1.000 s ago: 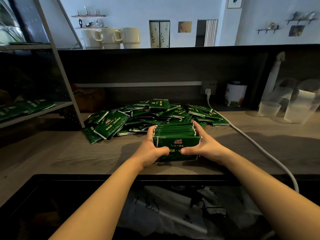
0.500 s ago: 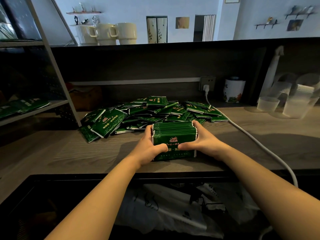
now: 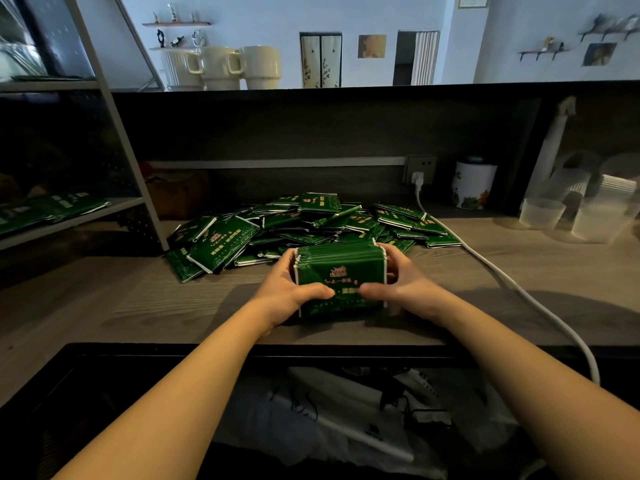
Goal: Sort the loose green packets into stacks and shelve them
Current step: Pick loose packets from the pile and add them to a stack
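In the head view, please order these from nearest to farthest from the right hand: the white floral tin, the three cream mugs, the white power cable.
1. White power cable, on the counter just right of the right hand.
2. White floral tin, back right, beside the socket.
3. Three cream mugs, upper ledge, far back left.

wood-grain counter (image 3: 519,271) 3 o'clock | dark back panel (image 3: 311,129) 12 | wall socket (image 3: 420,167) 1 | metal shelf rack (image 3: 114,133) 10 | cream mugs (image 3: 225,67) on ledge 11 | pale wall (image 3: 346,12), small wall shelves | dim light
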`<act>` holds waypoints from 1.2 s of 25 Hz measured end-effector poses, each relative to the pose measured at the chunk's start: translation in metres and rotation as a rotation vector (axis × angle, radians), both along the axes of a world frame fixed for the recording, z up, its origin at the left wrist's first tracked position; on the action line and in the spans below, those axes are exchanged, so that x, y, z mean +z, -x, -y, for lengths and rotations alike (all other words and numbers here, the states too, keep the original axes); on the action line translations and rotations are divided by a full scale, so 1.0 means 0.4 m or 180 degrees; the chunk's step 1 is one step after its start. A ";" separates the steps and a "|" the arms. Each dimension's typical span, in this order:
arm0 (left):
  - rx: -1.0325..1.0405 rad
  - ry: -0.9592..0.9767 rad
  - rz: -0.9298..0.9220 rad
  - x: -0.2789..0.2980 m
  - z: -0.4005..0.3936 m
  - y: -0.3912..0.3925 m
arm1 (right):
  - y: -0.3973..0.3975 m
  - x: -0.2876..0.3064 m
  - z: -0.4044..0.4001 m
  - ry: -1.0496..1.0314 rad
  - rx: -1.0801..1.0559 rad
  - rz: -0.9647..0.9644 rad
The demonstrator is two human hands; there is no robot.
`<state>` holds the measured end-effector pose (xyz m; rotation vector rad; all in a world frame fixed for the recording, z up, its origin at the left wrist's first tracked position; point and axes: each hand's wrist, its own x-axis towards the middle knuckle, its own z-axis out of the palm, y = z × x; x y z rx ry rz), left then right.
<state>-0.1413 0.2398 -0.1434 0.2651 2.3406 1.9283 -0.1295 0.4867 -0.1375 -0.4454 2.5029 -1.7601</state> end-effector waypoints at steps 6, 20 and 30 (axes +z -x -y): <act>0.0652 0.0164 -0.0008 -0.001 0.087 0.023 | 0.072 0.003 -0.025 0.0026 -0.1627 -0.0743; 0.0643 -0.0051 -0.0207 -0.021 0.077 0.021 | 0.172 0.017 0.019 -0.1916 -0.1462 -0.1642; 0.0438 -0.0138 -0.0172 0.000 0.075 0.009 | 0.091 0.040 -0.017 0.0033 -0.2018 -0.1672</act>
